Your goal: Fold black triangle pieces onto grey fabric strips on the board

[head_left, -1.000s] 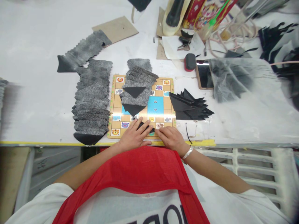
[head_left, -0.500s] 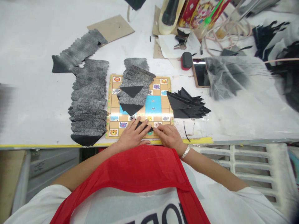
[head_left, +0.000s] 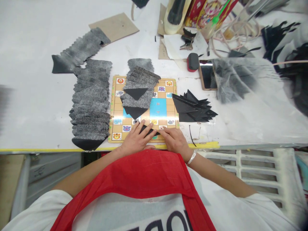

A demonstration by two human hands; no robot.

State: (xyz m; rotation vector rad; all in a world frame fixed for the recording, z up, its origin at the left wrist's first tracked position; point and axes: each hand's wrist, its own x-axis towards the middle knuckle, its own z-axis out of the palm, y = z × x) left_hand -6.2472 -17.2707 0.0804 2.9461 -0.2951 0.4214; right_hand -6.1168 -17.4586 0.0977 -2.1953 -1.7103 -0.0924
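Note:
A narrow, folded-looking black piece (head_left: 146,129) lies on a printed animal game board (head_left: 117,110) near the table's front edge. My left hand (head_left: 134,138) rests on it with the fingers spread, holding nothing. At its right end, the fingers of my right hand (head_left: 175,139) are pressed together on the tip. Just beyond my hands, a fanned stack of speckled grey pieces (head_left: 141,80) with black pointed ends covers part of the board. Several black triangular pieces (head_left: 192,107) are piled against the board's right edge.
Long overlapping rows of grey pieces (head_left: 91,96) lie on the left, by a beige board (head_left: 117,29). Behind to the right are a phone (head_left: 207,75), a small black-and-red case (head_left: 192,62), a clear plastic bag (head_left: 235,78) and a bottle (head_left: 174,16). A black strip (head_left: 192,134) lies near the edge.
My right hand's fingertips have shifted slightly along the right end of the black piece. My left hand stays in the same place, and the piles are unchanged.

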